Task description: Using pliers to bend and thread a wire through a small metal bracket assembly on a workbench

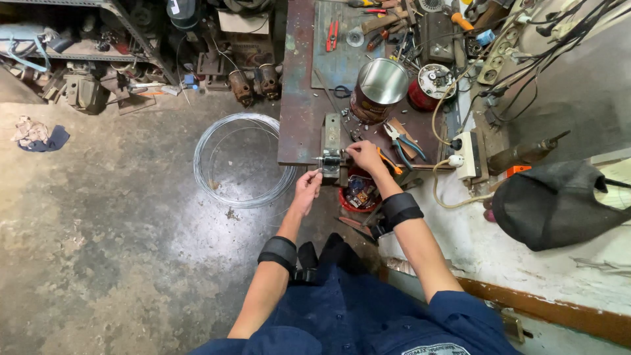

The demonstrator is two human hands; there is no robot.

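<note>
Holding the vise [330,160] at the counter [299,118] front edge, left hand [306,189] and right hand [363,156] grip it; fingers could get pinched if it slips.

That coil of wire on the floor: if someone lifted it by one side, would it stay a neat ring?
Probably not quite. The coil of wire is thin, loose loops with no visible tie, so it would likely sag into an oval and strands could spring apart. It looks fairly light for its width, being mostly open space. Lying flat on the concrete floor, it seems unlikely to roll.
</note>
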